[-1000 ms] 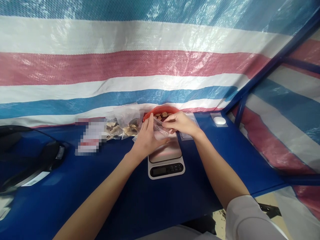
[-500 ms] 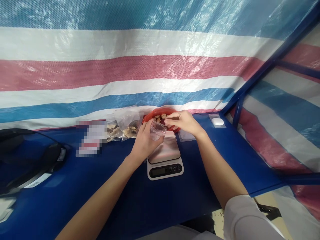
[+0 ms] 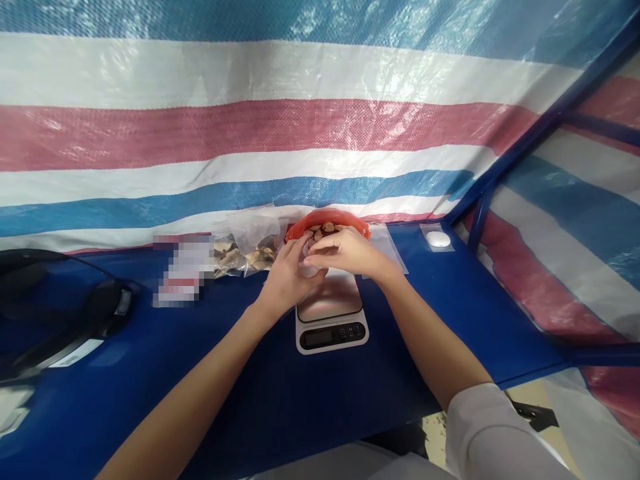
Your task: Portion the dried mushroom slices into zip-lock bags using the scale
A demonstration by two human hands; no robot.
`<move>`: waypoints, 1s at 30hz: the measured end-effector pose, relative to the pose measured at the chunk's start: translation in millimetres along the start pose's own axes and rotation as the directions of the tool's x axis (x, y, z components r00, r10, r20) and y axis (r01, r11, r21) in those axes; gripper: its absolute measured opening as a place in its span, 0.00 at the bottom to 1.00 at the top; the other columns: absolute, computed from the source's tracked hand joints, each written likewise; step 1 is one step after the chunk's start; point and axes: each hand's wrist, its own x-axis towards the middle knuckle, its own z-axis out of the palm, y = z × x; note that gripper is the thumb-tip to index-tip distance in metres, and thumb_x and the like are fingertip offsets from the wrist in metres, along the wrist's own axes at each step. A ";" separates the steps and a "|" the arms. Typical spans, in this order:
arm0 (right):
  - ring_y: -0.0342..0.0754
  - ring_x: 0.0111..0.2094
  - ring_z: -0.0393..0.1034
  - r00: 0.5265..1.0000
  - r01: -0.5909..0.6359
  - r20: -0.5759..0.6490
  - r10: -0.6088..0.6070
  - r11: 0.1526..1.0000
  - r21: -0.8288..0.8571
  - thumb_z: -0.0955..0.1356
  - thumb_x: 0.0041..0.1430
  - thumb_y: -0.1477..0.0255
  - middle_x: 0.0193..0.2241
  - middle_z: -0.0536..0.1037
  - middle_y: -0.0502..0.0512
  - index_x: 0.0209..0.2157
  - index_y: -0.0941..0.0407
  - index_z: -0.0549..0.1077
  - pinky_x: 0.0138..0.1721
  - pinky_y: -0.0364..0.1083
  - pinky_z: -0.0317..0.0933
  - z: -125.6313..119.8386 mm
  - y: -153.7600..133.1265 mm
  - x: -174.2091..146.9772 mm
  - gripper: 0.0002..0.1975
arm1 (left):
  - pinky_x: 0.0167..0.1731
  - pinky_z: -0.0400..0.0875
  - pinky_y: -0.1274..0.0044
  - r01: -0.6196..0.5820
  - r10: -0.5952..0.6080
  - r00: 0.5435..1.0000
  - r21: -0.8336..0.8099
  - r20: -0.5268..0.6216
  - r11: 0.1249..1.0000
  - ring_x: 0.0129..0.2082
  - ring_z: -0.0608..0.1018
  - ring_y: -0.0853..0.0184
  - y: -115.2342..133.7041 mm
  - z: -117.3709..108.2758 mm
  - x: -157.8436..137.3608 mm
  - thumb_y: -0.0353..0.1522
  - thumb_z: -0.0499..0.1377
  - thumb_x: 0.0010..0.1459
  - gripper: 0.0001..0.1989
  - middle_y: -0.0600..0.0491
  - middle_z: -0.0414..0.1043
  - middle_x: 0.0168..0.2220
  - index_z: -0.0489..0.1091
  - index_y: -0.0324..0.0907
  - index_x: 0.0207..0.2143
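Striped sheet (image 3: 280, 127), hung beyond the fingers (image 3: 290, 256) | blue frame bar (image 3: 530, 143), slanted up to their right | white oval item (image 3: 438, 239), lay right of them on clear packet (image 3: 452, 247) | black item (image 3: 116, 319) with white label (image 3: 77, 353), lay well left

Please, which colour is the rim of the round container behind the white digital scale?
Orange-red; the round container shows best in the head view.

Glare speckles the striped sheet (image 3: 320, 127) before me; the blue tabletop (image 3: 260, 413) darkens toward my body, and pixelation masks a patch (image 3: 183, 270) leftward.
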 end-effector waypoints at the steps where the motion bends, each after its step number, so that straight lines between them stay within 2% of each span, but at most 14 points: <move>1: 0.48 0.35 0.71 1.000 0.013 0.003 -0.013 1.000 -0.017 0.74 0.57 0.67 0.28 0.80 0.50 0.26 0.52 0.82 0.39 0.46 0.64 0.8 0.8 0.2 0.07 | 0.59 0.70 0.61 0.005 -0.005 1.000 0.004 -0.001 1.000 0.57 0.74 0.53 -1.3 -0.1 -1.0 0.39 0.64 0.54 0.33 0.41 0.72 0.56 0.63 0.39 0.60; 4: 0.47 0.34 0.72 0.998 0.069 -0.007 -0.069 0.997 -0.035 0.71 0.58 0.72 0.27 0.80 0.49 0.25 0.52 0.81 0.39 0.46 0.65 3.0 3.3 1.3 0.08 | 0.59 0.69 0.60 0.035 -0.035 0.999 0.013 0.026 0.999 0.58 0.74 0.52 -3.5 -1.3 -3.6 0.39 0.66 0.52 0.34 0.41 0.72 0.56 0.63 0.40 0.61; 9: 0.47 0.35 0.74 0.994 0.103 -0.033 -0.100 0.989 0.110 0.71 0.58 0.72 0.30 0.82 0.50 0.30 0.55 0.83 0.40 0.45 0.68 7.5 6.0 3.2 0.06 | 0.60 0.69 0.58 0.044 -0.044 0.999 -0.006 0.020 0.999 0.59 0.73 0.52 -1.0 -1.8 -3.4 0.41 0.69 0.51 0.38 0.44 0.71 0.58 0.61 0.44 0.62; 14: 0.47 0.36 0.76 0.991 0.129 -0.068 -0.118 0.970 0.206 0.72 0.58 0.67 0.33 0.83 0.52 0.35 0.56 0.83 0.40 0.46 0.70 3.8 9.2 3.7 0.08 | 0.56 0.72 0.63 0.003 -0.006 0.997 -0.035 -0.072 0.999 0.54 0.77 0.55 -0.4 -4.4 0.5 0.38 0.65 0.55 0.27 0.46 0.76 0.53 0.67 0.42 0.56; 18: 0.49 0.40 0.78 0.988 0.107 -0.132 -0.078 0.967 0.230 0.73 0.58 0.63 0.39 0.84 0.53 0.40 0.55 0.83 0.43 0.47 0.70 -11.9 15.9 7.0 0.12 | 0.53 0.74 0.64 0.019 -0.024 0.994 -0.052 -0.104 0.998 0.51 0.79 0.56 -4.6 -12.2 2.4 0.40 0.65 0.55 0.25 0.46 0.78 0.50 0.70 0.41 0.53; 20: 0.49 0.40 0.78 0.986 0.070 -0.159 -0.048 0.989 0.134 0.72 0.60 0.64 0.39 0.84 0.53 0.39 0.55 0.83 0.44 0.46 0.69 -18.9 20.4 11.4 0.11 | 0.52 0.75 0.64 0.039 -0.046 0.992 -0.062 -0.118 0.997 0.49 0.80 0.55 -7.2 -16.0 3.0 0.40 0.66 0.55 0.24 0.46 0.78 0.48 0.71 0.41 0.52; 23: 0.48 0.40 0.77 0.993 0.002 -0.118 -0.016 0.992 -0.123 0.70 0.63 0.67 0.40 0.84 0.51 0.40 0.53 0.83 0.44 0.46 0.66 -20.3 27.7 20.5 0.09 | 0.49 0.76 0.64 0.066 -0.076 0.988 -0.075 -0.134 0.995 0.46 0.81 0.55 -10.9 -19.4 3.6 0.41 0.67 0.54 0.24 0.45 0.79 0.47 0.72 0.41 0.51; 26: 0.48 0.40 0.77 0.997 -0.067 -0.057 0.049 0.928 -0.366 0.68 0.65 0.66 0.40 0.85 0.50 0.42 0.48 0.83 0.41 0.46 0.64 -10.0 34.9 29.4 0.11 | 0.47 0.77 0.64 0.085 -0.096 0.986 -0.084 -0.138 0.993 0.45 0.81 0.54 -13.4 -21.1 3.9 0.41 0.67 0.53 0.24 0.45 0.78 0.47 0.72 0.42 0.50; 30: 0.52 0.43 0.76 0.994 -0.111 -0.062 0.092 0.852 -0.512 0.66 0.68 0.63 0.44 0.84 0.50 0.48 0.47 0.80 0.38 0.47 0.62 8.1 44.4 36.6 0.14 | 0.48 0.76 0.63 0.094 -0.106 0.985 -0.097 -0.134 0.991 0.46 0.81 0.54 -13.9 -24.0 4.0 0.40 0.67 0.54 0.23 0.45 0.78 0.47 0.72 0.43 0.51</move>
